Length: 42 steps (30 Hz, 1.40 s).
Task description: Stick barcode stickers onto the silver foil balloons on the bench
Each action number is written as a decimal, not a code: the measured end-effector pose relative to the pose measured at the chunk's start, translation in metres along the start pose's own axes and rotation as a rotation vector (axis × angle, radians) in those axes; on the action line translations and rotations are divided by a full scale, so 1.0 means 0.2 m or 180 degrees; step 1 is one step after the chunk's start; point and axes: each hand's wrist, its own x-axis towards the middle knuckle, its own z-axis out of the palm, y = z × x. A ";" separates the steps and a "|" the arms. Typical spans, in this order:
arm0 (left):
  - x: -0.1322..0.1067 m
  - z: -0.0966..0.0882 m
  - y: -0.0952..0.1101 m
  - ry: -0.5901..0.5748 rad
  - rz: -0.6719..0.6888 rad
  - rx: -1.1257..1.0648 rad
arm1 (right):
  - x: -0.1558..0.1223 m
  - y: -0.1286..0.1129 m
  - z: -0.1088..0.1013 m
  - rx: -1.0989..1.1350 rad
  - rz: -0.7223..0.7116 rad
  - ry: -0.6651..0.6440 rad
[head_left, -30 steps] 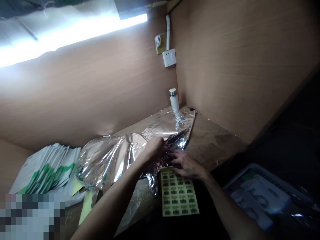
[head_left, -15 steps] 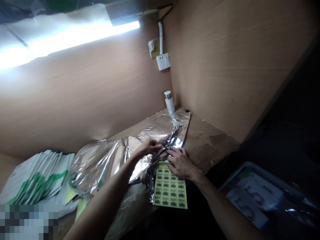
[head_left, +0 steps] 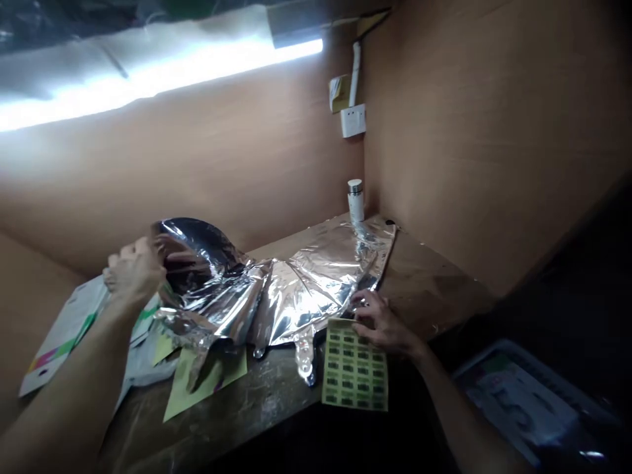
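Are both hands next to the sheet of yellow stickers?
No, only the right hand is at the sheet of yellow stickers; the left hand is at the left end of the shiny foil.

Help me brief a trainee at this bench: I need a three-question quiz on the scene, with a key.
1. Multiple choice: which hand is at the yellow label sheet? (a) left (b) right
2. True or false: the shiny foil lies flat along its whole length.
3. Fill in: the white bottle stands ____ the wall socket.

Key: 1. b, the right hand. 2. False; its end beside the left hand is raised. 3. below.
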 end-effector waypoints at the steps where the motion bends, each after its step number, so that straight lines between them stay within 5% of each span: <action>1: -0.12 -0.01 0.08 0.0353 0.0007 0.0157 | -0.03 -0.04 -0.02 0.0235 0.0058 -0.0162; 2: -0.26 -0.02 0.17 0.0353 0.0166 -0.0049 | -0.05 -0.10 -0.03 0.0458 0.0128 -0.0375; 3: -0.43 -0.02 0.28 -0.0054 0.0252 -0.0694 | -0.07 -0.16 -0.03 0.0657 0.0203 -0.0608; 5: -0.78 0.00 0.50 -0.1512 0.0228 -0.2149 | -0.08 -0.28 0.01 0.0967 0.0307 -0.0992; 7: -1.08 0.04 0.67 -0.2390 -0.0194 -0.2976 | -0.07 -0.40 0.08 0.1201 0.0271 -0.1222; 10: -1.33 0.11 0.71 -0.2169 -0.0998 -0.3399 | -0.04 -0.49 0.19 0.1440 0.0204 -0.1264; 15: -1.39 0.16 0.49 -0.1384 -0.1386 -0.3105 | -0.01 -0.51 0.27 0.0755 -0.0169 -0.0818; 20: -1.43 0.14 0.40 -0.1297 -0.1418 -0.3133 | 0.00 -0.51 0.36 -0.0350 -0.1337 -0.0543; 24: -1.47 0.15 0.35 -0.1320 -0.1662 -0.3456 | -0.03 -0.56 0.45 -0.0769 -0.1734 -0.0445; 27: -1.50 0.15 0.31 -0.1296 -0.1809 -0.3482 | -0.03 -0.59 0.45 -0.0161 -0.1487 -0.0233; 31: -1.53 0.13 0.29 -0.1312 -0.1791 -0.3241 | 0.11 -0.53 0.34 0.0671 -0.0360 -0.0166; 36: -1.57 0.12 0.29 -0.1557 -0.1719 -0.3340 | 0.38 -0.38 0.28 -0.0162 -0.0274 -0.1390; 39: -1.58 0.12 0.29 -0.1647 -0.1662 -0.3319 | 0.43 -0.33 0.34 -0.0694 -0.0192 -0.1263; 42: -1.59 0.13 0.31 -0.1625 -0.1495 -0.3139 | 0.37 -0.35 0.37 -0.0948 -0.0036 -0.0656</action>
